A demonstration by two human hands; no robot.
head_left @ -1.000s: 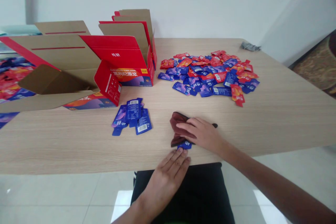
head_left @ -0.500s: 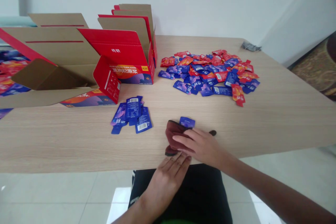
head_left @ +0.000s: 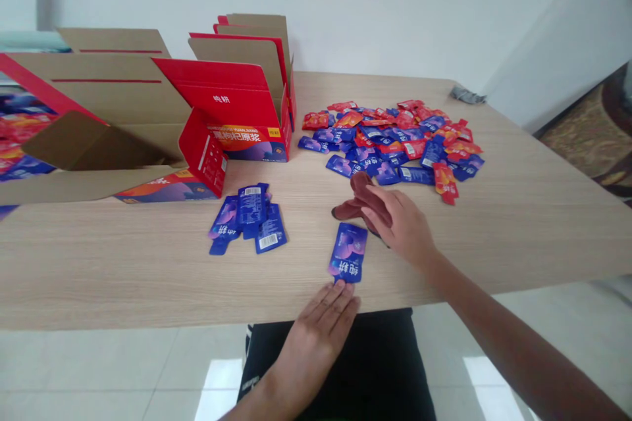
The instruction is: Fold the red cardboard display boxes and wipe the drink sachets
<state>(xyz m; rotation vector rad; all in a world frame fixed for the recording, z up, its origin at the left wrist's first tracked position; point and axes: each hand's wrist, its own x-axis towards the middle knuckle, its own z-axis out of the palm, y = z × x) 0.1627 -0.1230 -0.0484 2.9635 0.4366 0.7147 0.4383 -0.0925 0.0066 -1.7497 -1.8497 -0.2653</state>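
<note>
A blue and purple pouch (head_left: 348, 251) lies flat near the table's front edge. My left hand (head_left: 316, 325) rests with its fingers stretched out, their tips on the pouch's near end. Just beyond the pouch's far right corner, my right hand (head_left: 402, 223) has its fingers closed on a crumpled dark brown cloth (head_left: 364, 197). To the left is a small group of blue pouches (head_left: 251, 207), some overlapping. A larger heap of red and blue pouches (head_left: 395, 135) spreads out farther back.
An open cardboard box (head_left: 201, 154) stands at the left with its flaps up, and more red boxes (head_left: 247, 102) stand behind it. Red and blue pouches (head_left: 24, 135) show at the far left. A grey cloth (head_left: 468, 95) lies at the table's back right corner.
My right hand has moved the brown cloth away from me and slightly right, off the pouch, which now shows almost whole. My left hand has hardly moved.
</note>
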